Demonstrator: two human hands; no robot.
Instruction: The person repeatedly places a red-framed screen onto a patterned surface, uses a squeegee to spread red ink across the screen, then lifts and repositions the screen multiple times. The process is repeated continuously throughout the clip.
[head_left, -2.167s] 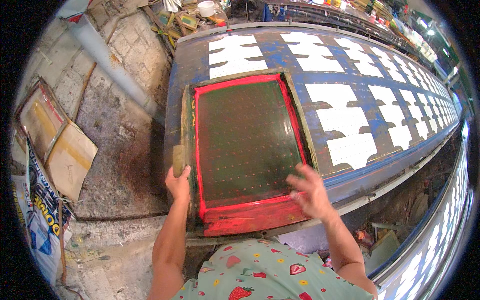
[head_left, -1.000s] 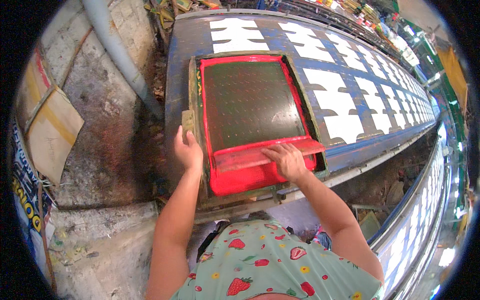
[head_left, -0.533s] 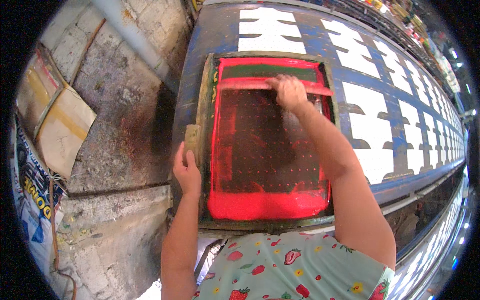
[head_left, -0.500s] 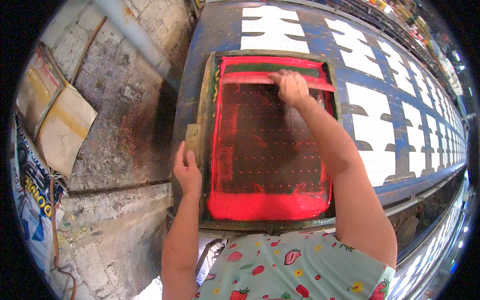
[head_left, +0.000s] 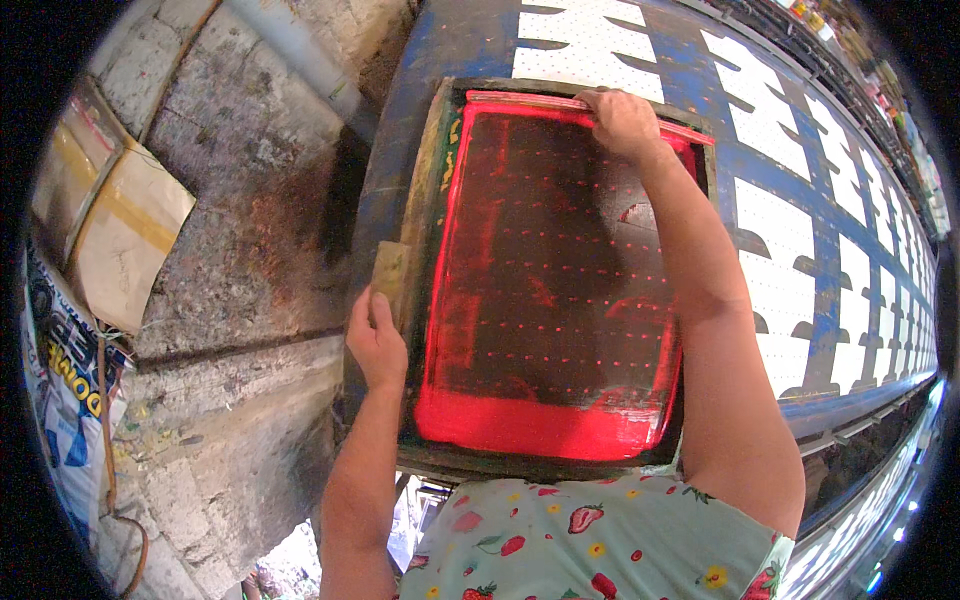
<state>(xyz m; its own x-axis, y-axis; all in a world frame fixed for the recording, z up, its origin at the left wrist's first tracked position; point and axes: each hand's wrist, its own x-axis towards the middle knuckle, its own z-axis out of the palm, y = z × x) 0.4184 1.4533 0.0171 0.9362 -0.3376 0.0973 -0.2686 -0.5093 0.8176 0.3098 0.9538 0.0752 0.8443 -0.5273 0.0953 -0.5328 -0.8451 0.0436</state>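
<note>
A screen printing frame [head_left: 428, 190] lies flat in front of me, its dark mesh [head_left: 565, 270] smeared with red and marked by rows of small dots. My right hand [head_left: 626, 124] grips a long squeegee [head_left: 530, 103] coated in red, which lies across the far end inside the frame. Thick red ink [head_left: 530, 425] is pooled along the near end of the mesh. At the frame's left side, my left hand [head_left: 378, 342] is closed on the lower end of a small wooden block [head_left: 390, 268], with some fingers hidden.
The frame rests on a long blue table [head_left: 385, 160]. White notched fabric pieces [head_left: 588, 50] are laid in rows beyond it and to the right. Left of the table are a stained wall [head_left: 250, 200], a cardboard piece [head_left: 140, 235] and a printed sack [head_left: 70, 380].
My right hand has pushed the squeegee farther away, up to the frame's far end. My left hand keeps its place on the block. The view has shifted slightly.
</note>
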